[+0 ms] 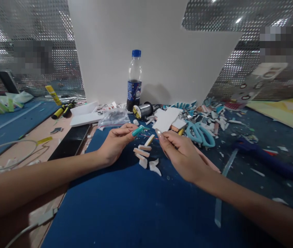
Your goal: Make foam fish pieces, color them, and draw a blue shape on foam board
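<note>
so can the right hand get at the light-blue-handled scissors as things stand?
Probably yes. The light-blue-handled scissors lie just beyond the right hand, loops toward the person, with nothing seen covering them. Can't tell whether that hand holds something it would need to release first.

The bottle [134,90] stands behind the spool [146,110], with the plastic bag [114,119] left of the spool and the scissors [200,133] right. In front, small pieces [143,152] lie between left hand [118,143] and right hand [181,153].

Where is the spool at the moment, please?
In the head view, the spool sits near the middle, beside the base of the blue-capped bottle, slightly to its right.
</note>
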Demonstrator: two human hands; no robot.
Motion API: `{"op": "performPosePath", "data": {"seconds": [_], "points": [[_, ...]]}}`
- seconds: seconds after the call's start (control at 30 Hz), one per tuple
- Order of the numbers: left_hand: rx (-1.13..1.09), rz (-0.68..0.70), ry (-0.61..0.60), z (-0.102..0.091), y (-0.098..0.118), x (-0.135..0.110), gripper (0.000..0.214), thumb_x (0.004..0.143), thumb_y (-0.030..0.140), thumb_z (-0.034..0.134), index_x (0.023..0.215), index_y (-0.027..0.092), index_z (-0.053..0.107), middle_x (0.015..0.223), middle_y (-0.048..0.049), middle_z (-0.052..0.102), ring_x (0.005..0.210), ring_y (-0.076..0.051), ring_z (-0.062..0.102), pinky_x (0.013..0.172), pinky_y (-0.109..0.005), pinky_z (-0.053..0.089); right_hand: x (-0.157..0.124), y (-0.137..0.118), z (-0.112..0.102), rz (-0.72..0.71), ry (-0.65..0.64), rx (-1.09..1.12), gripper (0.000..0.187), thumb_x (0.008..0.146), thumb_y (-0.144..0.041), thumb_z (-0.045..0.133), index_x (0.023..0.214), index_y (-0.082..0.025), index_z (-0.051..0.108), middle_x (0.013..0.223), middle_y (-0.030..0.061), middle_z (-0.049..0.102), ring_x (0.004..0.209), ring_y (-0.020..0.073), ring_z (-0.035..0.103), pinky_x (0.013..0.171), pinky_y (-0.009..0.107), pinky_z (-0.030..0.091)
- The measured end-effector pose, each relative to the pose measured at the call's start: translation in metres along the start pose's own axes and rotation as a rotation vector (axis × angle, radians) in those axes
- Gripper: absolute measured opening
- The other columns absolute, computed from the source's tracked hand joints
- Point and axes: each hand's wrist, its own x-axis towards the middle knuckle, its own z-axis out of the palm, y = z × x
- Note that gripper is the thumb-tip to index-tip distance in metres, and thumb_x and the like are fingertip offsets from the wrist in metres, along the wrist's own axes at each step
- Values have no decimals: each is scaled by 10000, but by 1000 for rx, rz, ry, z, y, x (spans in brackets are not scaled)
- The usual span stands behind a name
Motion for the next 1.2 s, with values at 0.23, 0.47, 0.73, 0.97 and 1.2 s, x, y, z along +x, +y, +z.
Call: {"op": "performPosePath", "data": {"seconds": [0.23,0.47,0.73,0.97,1.2], "points": [[-76,-52,13,-3,-3,-1,103,639,302,780,705,232,746,864,7,662,802,-97,560,715,-209,441,0,4,2,-12,34,-84,411,943,-333,301,550,-213,305,538,-7,374,541,136,373,545,297,285],[-90,-92,19,-5,-4,-1,110,642,322,777,670,224,734,938,-8,680,843,-123,569,710,-229,434,-1,3,2,-55,59,-125,394,936,-310,296,556,-222,240,516,-16,347,525,136,357,549,297,296],[23,-7,-232,-4,-2,-4,107,726,321,725,710,216,737,927,-9,608,906,-119,543,814,-224,432,0,-6,-3,-117,-18,-90,387,944,-282,323,564,-205,316,554,-7,396,561,131,384,556,278,299],[113,-148,-537,0,3,-6,103,760,289,693,705,211,732,891,-21,614,840,-124,575,814,-269,458,1,-5,-7,-228,-223,-251,379,959,-286,287,608,-182,386,605,18,436,631,151,371,611,287,300],[186,-114,-560,3,5,-8,88,761,219,691,683,190,718,845,-23,637,809,-113,588,790,-244,468,0,-11,-8,-255,-353,-564,225,881,-190,392,697,-155,516,721,66,499,691,182,378,643,315,281]]}}
